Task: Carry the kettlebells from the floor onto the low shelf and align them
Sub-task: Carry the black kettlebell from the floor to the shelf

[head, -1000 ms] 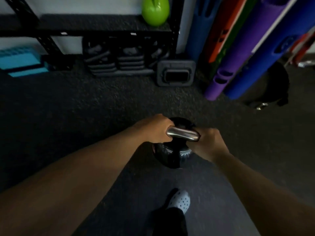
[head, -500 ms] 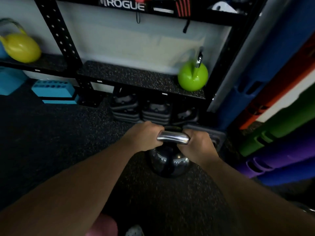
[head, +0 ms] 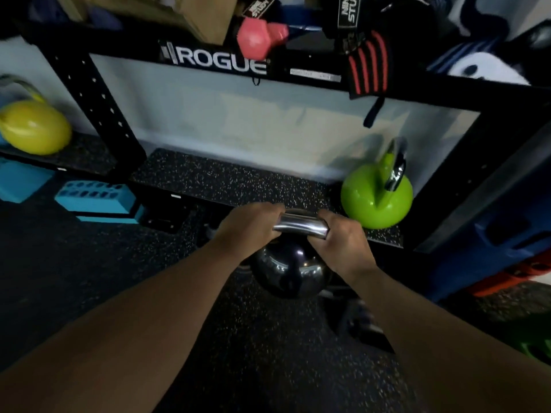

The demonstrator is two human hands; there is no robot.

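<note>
A glossy black kettlebell (head: 290, 269) with a chrome handle hangs off the floor just in front of the low shelf (head: 226, 180). My left hand (head: 249, 229) grips the left end of its handle and my right hand (head: 343, 239) grips the right end. The shelf has a speckled rubber top. A green kettlebell (head: 377, 201) stands at the shelf's right end, handle up. A yellow kettlebell (head: 34, 126) rests on the neighbouring shelf bay at the far left.
A black rack upright (head: 98, 111) divides the two bays, and a crossbeam marked ROGUE (head: 214, 59) runs above with a pink dumbbell (head: 261, 37) and wraps on it. Teal blocks (head: 95, 201) lie on the floor at left. Coloured foam rollers (head: 507, 248) lean at right.
I have carried the black kettlebell forward to the shelf; it now hangs at the shelf's front edge. The view has tilted up, so the rack looks closer and larger.
</note>
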